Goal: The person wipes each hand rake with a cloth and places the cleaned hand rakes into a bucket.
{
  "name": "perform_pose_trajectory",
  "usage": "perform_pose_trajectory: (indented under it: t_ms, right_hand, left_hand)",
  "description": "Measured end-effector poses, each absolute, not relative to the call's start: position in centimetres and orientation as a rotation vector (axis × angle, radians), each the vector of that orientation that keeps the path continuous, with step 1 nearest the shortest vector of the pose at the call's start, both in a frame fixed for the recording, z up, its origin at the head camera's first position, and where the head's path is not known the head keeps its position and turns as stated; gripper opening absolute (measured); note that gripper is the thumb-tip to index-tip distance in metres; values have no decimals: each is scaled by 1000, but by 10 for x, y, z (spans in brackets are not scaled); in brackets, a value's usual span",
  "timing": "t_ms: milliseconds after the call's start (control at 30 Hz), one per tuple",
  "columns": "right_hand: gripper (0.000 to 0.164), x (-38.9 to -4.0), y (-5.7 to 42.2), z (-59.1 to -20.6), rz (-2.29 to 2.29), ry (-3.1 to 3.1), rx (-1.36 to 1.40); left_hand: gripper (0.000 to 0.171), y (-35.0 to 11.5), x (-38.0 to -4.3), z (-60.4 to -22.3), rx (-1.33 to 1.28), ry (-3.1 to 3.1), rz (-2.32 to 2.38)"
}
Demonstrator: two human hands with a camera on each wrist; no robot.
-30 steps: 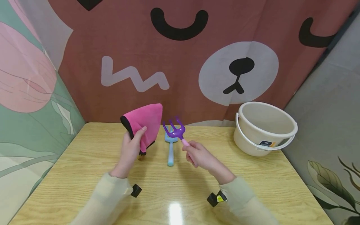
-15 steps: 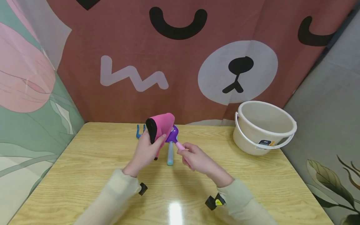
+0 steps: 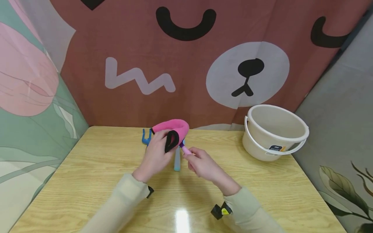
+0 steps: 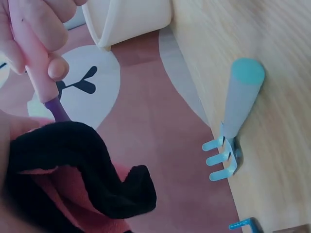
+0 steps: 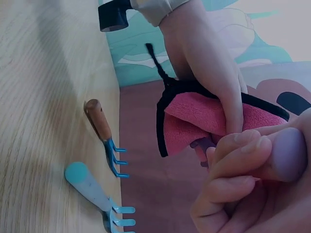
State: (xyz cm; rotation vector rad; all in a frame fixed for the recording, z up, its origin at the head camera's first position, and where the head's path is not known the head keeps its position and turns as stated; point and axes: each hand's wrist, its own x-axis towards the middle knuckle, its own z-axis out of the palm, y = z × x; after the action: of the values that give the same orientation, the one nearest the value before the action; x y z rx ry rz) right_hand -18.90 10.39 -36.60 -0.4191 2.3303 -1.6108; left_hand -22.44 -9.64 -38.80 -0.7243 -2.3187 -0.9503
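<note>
My left hand (image 3: 157, 152) grips a pink cloth (image 3: 180, 125) with black edging, folded over the head of a small toy garden fork. The fork's pink handle (image 3: 186, 150) is held in my right hand (image 3: 204, 164), above the table. Just a bit of its purple neck (image 4: 57, 109) shows in the left wrist view; the tines are hidden by the cloth. Below the hands lies a light blue hand rake (image 3: 177, 160), its head covered by the cloth in the head view. Beside it is a blue rake with a wooden handle (image 5: 99, 121).
A white bucket (image 3: 262, 146) with its handle swung down stands at the table's back right. The wooden table (image 3: 87, 168) meets a printed brown bear curtain (image 3: 131, 110) along its back edge. Printed cloths hang at both sides.
The left hand has brought the cloth rightward onto the purple fork head and turned it over, covering the tines. The right hand has shifted slightly left. The blue rake's head has come into view.
</note>
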Motion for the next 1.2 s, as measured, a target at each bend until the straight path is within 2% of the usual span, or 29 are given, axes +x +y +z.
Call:
perform_pose_trajectory:
  t_ms: [467,667,733,1067,1200]
  right_hand:
    - [33,-196,110,-365,-1681,2298,-461]
    - [29,-198,110,-366,-1639,2370,-483]
    - [28,-197,109,-365,-1636,2388,-478]
    - [34,-193,107,-366,-1642,2318,-447]
    - [32,-191,108,-365,-1607,2340,-447]
  left_hand:
    - [36,-92,-211,-382,-875,-2333,-833]
    - [61,-91,-207,-383,-903,-2301,-787]
    - [64,-90,-206,-385,-892,-2302,-755]
    - [54,-97,-214,-382,-851,-2354,-479]
    - [56,-107,-217,-378,-850,-2361,-286]
